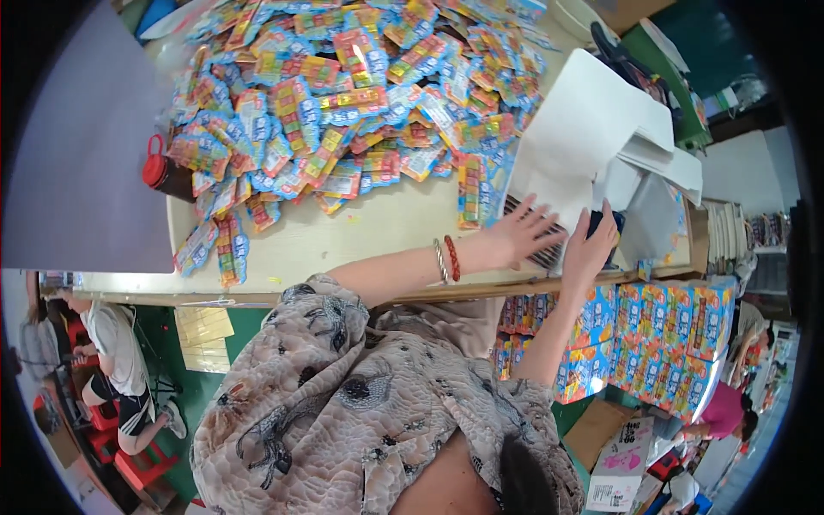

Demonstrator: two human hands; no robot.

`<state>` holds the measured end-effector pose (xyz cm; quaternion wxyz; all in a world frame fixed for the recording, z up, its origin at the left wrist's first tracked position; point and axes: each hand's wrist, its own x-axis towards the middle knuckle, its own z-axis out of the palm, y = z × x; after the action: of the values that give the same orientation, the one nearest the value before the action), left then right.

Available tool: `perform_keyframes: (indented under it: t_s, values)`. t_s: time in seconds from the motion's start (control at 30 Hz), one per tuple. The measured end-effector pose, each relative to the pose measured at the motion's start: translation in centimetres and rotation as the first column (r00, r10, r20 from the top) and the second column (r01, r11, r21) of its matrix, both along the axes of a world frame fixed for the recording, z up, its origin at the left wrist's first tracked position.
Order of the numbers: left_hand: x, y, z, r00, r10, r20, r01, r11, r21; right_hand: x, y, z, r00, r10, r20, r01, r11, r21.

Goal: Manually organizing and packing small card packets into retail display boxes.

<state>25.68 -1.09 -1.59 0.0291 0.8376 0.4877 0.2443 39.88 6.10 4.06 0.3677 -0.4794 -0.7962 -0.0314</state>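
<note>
My left hand (pixel 522 233) has its fingers spread over the lower left part of a white cardboard box (pixel 571 120), beside a dark striped patch (pixel 542 251). It holds nothing. Close by on the right, my right hand (pixel 589 245) reaches into the near side of the box with fingers stretched and thumb apart. A dark blue object (pixel 616 230) lies against its right side, partly hidden; its kind is unclear. White flaps (pixel 645 154) stand up on the box's right. A single colourful candy packet (pixel 469 190) lies just left of the box.
A big heap of colourful candy packets (pixel 335 107) covers the far table (pixel 386 232). Left of it stands a dark jar with a red lid (pixel 159 167). Printed cartons (pixel 661 343) are stacked below the table's right edge. Other people (pixel 120 352) sit at the left and right.
</note>
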Motion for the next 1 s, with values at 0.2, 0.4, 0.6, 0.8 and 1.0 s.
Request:
perform_keyframes:
  t_s: [0.2,0.4,0.6,0.8,1.0]
  values:
    - [-4.7,-8.9,1.4,0.947,0.129,0.294,-0.135,0.991,0.002,-9.1,-3.1,2.0,0.825,0.475,-0.306,-0.559,0.768,-0.312]
    - [-15.2,-19.3,-1.3,0.631,0.602,0.49,-0.643,0.759,-0.103,-18.3,-5.8,-3.2,0.631,0.761,-0.151,-0.762,0.572,-0.304]
    - [-26.5,-20.0,1.0,0.31,0.757,0.576,-0.934,0.356,0.034,-28.6,-5.3,-4.0,0.735,0.2,-0.648,-0.675,0.114,-0.729]
    - [-32.6,-13.3,1.6,0.183,0.917,0.353,-0.974,0.219,-0.063,-33.4,-6.3,-7.5,0.501,-0.385,-0.775,-0.845,-0.023,-0.535]
    - [-32.5,-11.3,-0.3,0.165,0.887,0.431,-0.985,0.167,0.033,-32.5,-4.3,-6.3,0.285,-0.038,-0.958,-0.865,0.421,-0.274]
